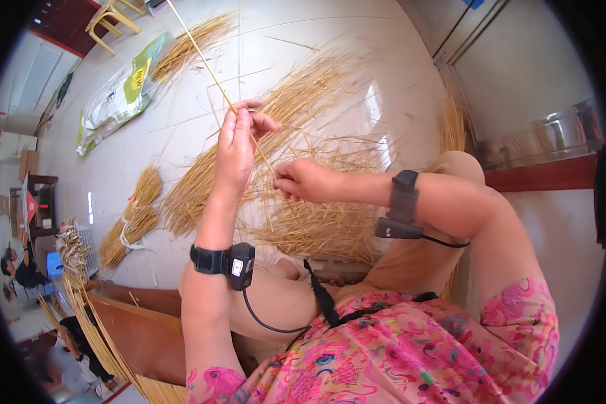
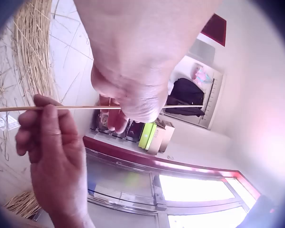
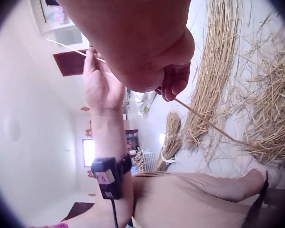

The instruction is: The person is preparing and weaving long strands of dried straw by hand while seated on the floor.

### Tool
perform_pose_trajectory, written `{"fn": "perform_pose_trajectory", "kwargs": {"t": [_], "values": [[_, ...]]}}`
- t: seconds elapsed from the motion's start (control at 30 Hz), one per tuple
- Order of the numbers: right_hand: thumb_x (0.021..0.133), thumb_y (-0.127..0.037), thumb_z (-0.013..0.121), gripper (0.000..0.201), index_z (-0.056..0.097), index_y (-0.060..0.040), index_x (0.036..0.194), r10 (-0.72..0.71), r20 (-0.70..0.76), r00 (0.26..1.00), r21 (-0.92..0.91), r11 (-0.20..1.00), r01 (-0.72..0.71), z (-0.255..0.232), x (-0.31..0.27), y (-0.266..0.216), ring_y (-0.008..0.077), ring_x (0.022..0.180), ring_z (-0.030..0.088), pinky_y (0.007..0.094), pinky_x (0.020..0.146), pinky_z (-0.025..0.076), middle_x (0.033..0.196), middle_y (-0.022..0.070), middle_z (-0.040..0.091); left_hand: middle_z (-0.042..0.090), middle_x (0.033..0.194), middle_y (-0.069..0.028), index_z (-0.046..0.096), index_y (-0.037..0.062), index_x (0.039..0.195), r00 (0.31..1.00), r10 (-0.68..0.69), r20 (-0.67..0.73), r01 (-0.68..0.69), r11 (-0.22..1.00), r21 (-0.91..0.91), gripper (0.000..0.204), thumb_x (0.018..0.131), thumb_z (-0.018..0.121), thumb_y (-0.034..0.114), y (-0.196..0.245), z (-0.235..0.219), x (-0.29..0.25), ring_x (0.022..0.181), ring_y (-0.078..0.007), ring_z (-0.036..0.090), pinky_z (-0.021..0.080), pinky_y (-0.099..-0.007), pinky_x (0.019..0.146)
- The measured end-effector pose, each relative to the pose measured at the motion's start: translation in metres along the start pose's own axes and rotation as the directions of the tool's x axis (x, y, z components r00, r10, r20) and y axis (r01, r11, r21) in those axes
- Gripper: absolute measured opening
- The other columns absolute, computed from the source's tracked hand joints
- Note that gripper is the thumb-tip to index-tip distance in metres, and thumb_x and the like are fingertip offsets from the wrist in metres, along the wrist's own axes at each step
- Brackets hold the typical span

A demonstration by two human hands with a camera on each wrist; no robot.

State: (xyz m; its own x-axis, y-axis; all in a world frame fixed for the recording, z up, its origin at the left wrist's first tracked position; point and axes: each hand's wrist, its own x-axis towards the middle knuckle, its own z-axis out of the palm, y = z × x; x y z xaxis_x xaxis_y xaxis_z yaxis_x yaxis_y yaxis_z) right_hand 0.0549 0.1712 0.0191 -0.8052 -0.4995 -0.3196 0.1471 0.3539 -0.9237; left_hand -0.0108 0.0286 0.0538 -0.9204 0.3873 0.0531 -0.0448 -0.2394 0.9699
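A long, thin straw stalk [image 1: 205, 64] runs slantwise through both hands in the head view. My left hand [image 1: 238, 143] pinches it partway along, and its upper part sticks out past the fingers. Lower and to the right, my right hand [image 1: 310, 180] pinches the same stalk between thumb and fingertips. In the left wrist view the stalk [image 2: 81, 107] lies nearly level between the two hands. The right wrist view shows its other end [image 3: 204, 118] reaching down past the right hand toward the straw. Beneath the hands, a spread of loose straw [image 1: 283, 108] lies on the floor.
A tied straw bundle [image 1: 135, 215] and a white-and-green sack [image 1: 124, 94] lie on the left. Tangled straw [image 1: 323, 225] sits close before the knees. A wooden bench [image 1: 141, 330] is at lower left, a stool [image 1: 111, 23] at upper left, and a metal-faced panel [image 1: 539, 141] at right.
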Motion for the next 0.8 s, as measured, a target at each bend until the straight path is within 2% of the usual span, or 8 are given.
{"fn": "perform_pose_trajectory", "kwargs": {"t": [0.17, 0.3, 0.37, 0.4, 0.5, 0.63, 0.7, 0.8], "values": [[0.093, -0.018, 0.049, 0.021, 0.058, 0.0009, 0.088, -0.124, -0.374, 0.919, -0.007, 0.991, 0.131, -0.054, 0.018, -0.019, 0.0120, 0.057, 0.058, 0.0269, 0.054, 0.048, 0.067, 0.0076, 0.062, 0.051, 0.117, -0.0151, 0.038, 0.0013, 0.127, 0.976, 0.206, -0.070, -0.155, 0.883, 0.442, 0.041, 0.097, 0.043, 0.028, -0.004, 0.015, -0.005, 0.114, -0.0256, 0.049, 0.040, -0.0368, 0.097], [0.092, -0.017, 0.051, 0.020, 0.059, 0.0011, 0.089, -0.456, -0.726, 0.514, -0.358, 0.889, 0.284, -0.150, -0.024, -0.065, 0.0104, 0.055, 0.056, 0.0253, 0.052, 0.047, 0.064, 0.0044, 0.060, 0.036, 0.132, -0.0183, 0.037, 0.0029, 0.130, 0.989, 0.098, 0.109, -0.140, 0.427, 0.893, 0.050, 0.087, 0.058, 0.019, -0.025, -0.013, -0.010, 0.120, -0.0320, 0.042, 0.035, -0.0395, 0.102], [0.091, -0.018, 0.052, 0.019, 0.059, 0.0003, 0.090, -0.514, -0.790, 0.334, -0.455, 0.857, 0.242, -0.195, -0.067, -0.080, 0.0110, 0.055, 0.055, 0.0270, 0.052, 0.046, 0.063, 0.0051, 0.058, 0.031, 0.137, -0.0193, 0.039, 0.0033, 0.129, 0.974, 0.067, 0.214, -0.222, 0.157, 0.962, 0.053, 0.083, 0.062, 0.012, -0.032, -0.018, -0.015, 0.122, -0.0352, 0.040, 0.034, -0.0410, 0.103], [0.093, -0.014, 0.049, 0.015, 0.057, -0.0051, 0.085, -0.534, -0.813, 0.234, -0.507, 0.845, 0.167, -0.228, -0.112, -0.089, 0.0084, 0.056, 0.050, 0.0223, 0.051, 0.041, 0.065, 0.0023, 0.055, 0.025, 0.140, -0.0207, 0.042, 0.0045, 0.126, 0.980, 0.014, 0.200, -0.200, 0.135, 0.971, 0.052, 0.080, 0.064, 0.009, -0.036, -0.021, -0.015, 0.124, -0.0395, 0.035, 0.032, -0.0425, 0.104], [0.093, -0.015, 0.048, 0.017, 0.055, -0.0048, 0.081, -0.536, -0.830, 0.154, -0.558, 0.799, -0.223, -0.258, -0.191, -0.086, 0.0077, 0.054, 0.048, 0.0232, 0.051, 0.040, 0.065, 0.0000, 0.055, 0.024, 0.142, -0.0211, 0.045, 0.0037, 0.124, 0.983, -0.123, 0.134, -0.120, 0.116, 0.986, 0.048, 0.080, 0.064, 0.010, -0.038, -0.023, -0.018, 0.127, -0.0400, 0.031, 0.030, -0.0431, 0.105], [0.090, -0.019, 0.053, 0.018, 0.059, -0.0011, 0.092, -0.537, -0.798, 0.275, -0.582, 0.566, -0.584, -0.278, -0.266, -0.054, 0.0134, 0.059, 0.055, 0.0297, 0.056, 0.046, 0.064, 0.0077, 0.055, 0.030, 0.139, -0.0221, 0.051, -0.0005, 0.118, 0.952, -0.272, 0.140, -0.115, 0.103, 0.988, 0.041, 0.082, 0.063, 0.015, -0.032, -0.020, -0.021, 0.127, -0.0391, 0.032, 0.032, -0.0428, 0.103], [0.088, -0.022, 0.051, 0.021, 0.057, -0.0012, 0.091, -0.282, -0.888, 0.363, -0.460, 0.518, -0.722, -0.269, -0.296, -0.008, 0.0402, 0.076, 0.059, 0.0450, 0.067, 0.048, 0.083, 0.0209, 0.062, 0.037, 0.134, -0.0234, 0.052, -0.0010, 0.117, 0.918, -0.344, 0.197, -0.162, 0.129, 0.978, 0.040, 0.082, 0.063, 0.015, -0.042, -0.030, -0.022, 0.123, -0.0385, 0.037, 0.035, -0.0417, 0.101], [0.088, -0.017, 0.046, 0.020, 0.056, 0.0000, 0.089, -0.041, -0.896, 0.442, -0.431, 0.321, -0.843, -0.221, -0.324, 0.089, 0.0427, 0.083, 0.058, 0.0500, 0.071, 0.047, 0.086, 0.0253, 0.061, 0.049, 0.123, -0.0245, 0.054, -0.0018, 0.115, 0.853, -0.488, 0.184, -0.107, 0.182, 0.977, 0.037, 0.083, 0.062, 0.016, -0.053, -0.038, -0.023, 0.114, -0.0381, 0.047, 0.040, -0.0408, 0.095]]}}
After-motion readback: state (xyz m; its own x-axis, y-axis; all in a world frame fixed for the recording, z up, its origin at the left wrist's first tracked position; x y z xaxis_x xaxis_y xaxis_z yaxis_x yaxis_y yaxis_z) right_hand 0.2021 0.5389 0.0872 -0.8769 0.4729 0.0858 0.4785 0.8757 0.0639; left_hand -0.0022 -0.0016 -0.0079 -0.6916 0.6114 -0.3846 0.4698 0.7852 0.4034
